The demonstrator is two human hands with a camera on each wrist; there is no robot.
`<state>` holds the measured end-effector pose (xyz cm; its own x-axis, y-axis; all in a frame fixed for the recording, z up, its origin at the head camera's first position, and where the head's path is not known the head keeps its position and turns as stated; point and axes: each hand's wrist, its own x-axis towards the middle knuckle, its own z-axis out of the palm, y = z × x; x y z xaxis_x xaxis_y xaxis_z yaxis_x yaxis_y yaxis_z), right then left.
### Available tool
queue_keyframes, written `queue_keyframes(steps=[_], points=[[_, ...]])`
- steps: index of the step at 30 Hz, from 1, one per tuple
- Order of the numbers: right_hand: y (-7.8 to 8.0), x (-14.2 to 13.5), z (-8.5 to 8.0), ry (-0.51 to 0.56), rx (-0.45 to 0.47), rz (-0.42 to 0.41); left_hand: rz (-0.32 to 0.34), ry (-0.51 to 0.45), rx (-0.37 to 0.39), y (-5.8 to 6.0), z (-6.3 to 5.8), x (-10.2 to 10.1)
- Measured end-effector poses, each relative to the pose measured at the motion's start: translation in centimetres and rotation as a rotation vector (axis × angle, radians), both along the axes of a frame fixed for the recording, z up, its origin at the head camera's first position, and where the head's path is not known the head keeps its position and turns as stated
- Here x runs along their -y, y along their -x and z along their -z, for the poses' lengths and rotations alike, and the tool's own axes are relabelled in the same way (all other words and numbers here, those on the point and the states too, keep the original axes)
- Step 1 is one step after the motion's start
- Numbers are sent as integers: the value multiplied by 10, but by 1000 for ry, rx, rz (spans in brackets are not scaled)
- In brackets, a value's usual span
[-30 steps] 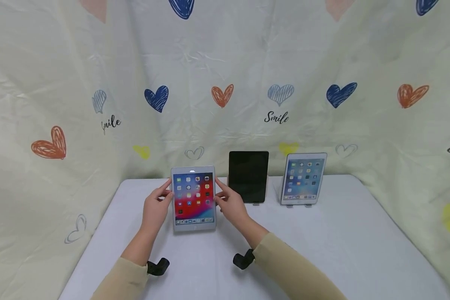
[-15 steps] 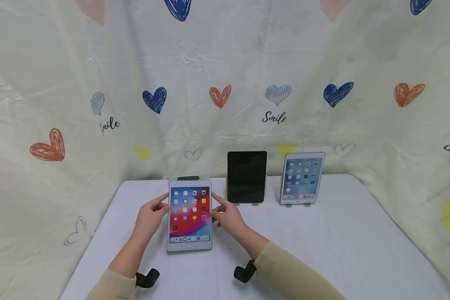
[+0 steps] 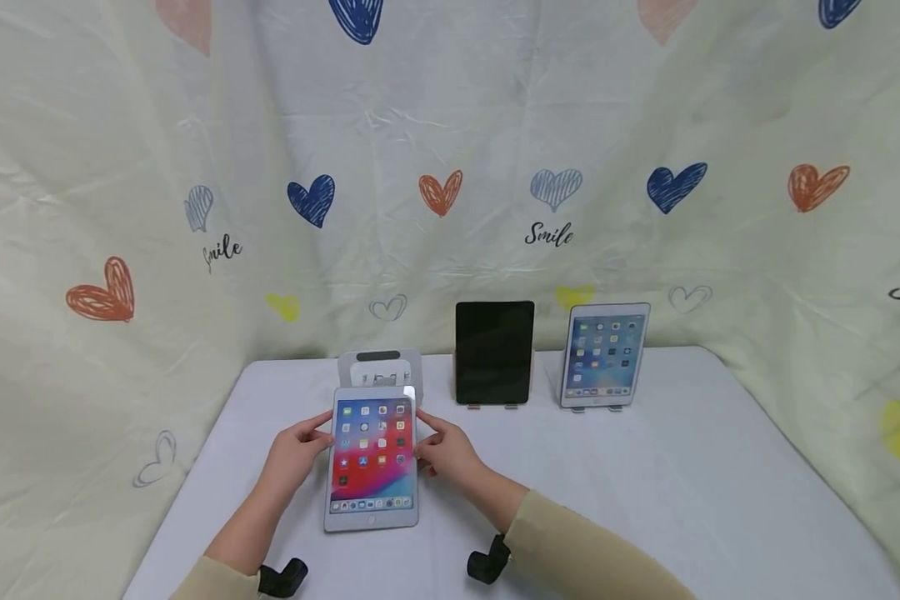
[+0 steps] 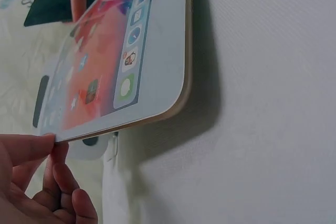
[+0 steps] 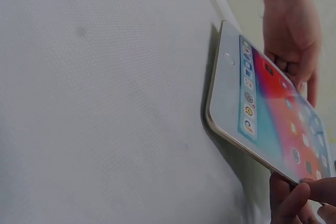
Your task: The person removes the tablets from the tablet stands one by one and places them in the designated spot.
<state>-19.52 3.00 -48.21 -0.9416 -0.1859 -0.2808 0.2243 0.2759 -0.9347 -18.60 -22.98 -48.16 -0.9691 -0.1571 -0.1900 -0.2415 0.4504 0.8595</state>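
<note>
A white-bordered tablet with a lit red and blue screen of app icons is held between both hands, tilted with its top edge raised. My left hand pinches its left edge, thumb in front and fingers behind, as the left wrist view shows. On the opposite edge my right hand pinches it the same way. Its lower end is close over the white cloth in the wrist views. Behind the tablet stands a grey stand with a dark slot along its top; its lower part is hidden by the tablet.
Right of the grey stand, a tablet with a black screen leans upright on a stand. Farther right a white tablet with a lit blue screen stands likewise. The white-covered table ends at a heart-printed curtain behind.
Both hands have drawn the tablet toward the person, down and slightly left in the head view, and leaned it back. The grey stand behind it has come into view.
</note>
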Motion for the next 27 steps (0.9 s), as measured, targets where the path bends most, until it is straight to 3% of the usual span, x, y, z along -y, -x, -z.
queue_keyframes(steps=[15,27], points=[[-13,7,7,-23,50,-28,53,64,83,3,16,6],[-15,8,7,-87,85,-71,121,138,161,3,18,3]])
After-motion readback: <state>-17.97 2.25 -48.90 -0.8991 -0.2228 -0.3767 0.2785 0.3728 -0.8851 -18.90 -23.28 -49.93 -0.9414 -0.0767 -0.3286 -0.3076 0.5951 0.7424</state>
